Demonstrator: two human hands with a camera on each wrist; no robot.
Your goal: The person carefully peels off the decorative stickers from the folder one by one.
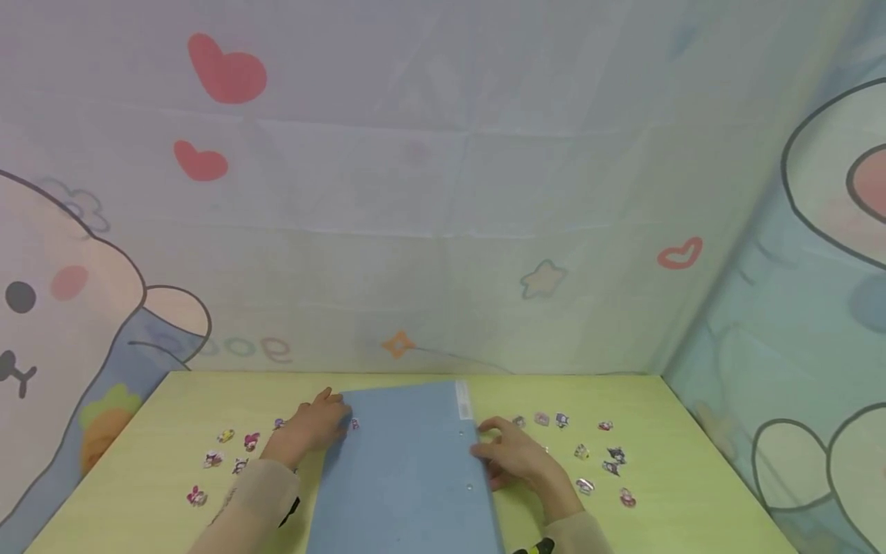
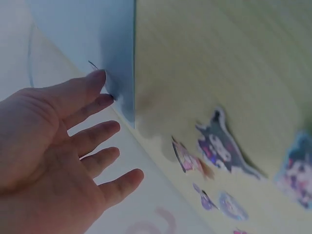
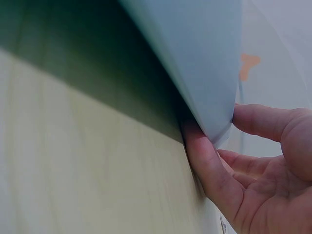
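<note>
A flat blue folder (image 1: 408,469) with a white label strip (image 1: 464,400) at its far right corner lies between my hands. At its left edge my left hand (image 1: 311,427) holds a small sticker (image 1: 354,423) by thumb and index finger; in the left wrist view it shows nearly edge-on and the other fingers are spread. My right hand (image 1: 512,454) grips the folder's right edge. The right wrist view has the thumb on one face of the folder (image 3: 204,58) and a finger beneath, with that edge raised above the table and a dark shadow under it.
Several small cartoon stickers (image 1: 251,441) are scattered left of the folder, and several more stickers (image 1: 617,455) lie to its right. The pale yellow table (image 1: 664,492) ends at a printed cloth wall (image 1: 443,292), with another cloth at the right side.
</note>
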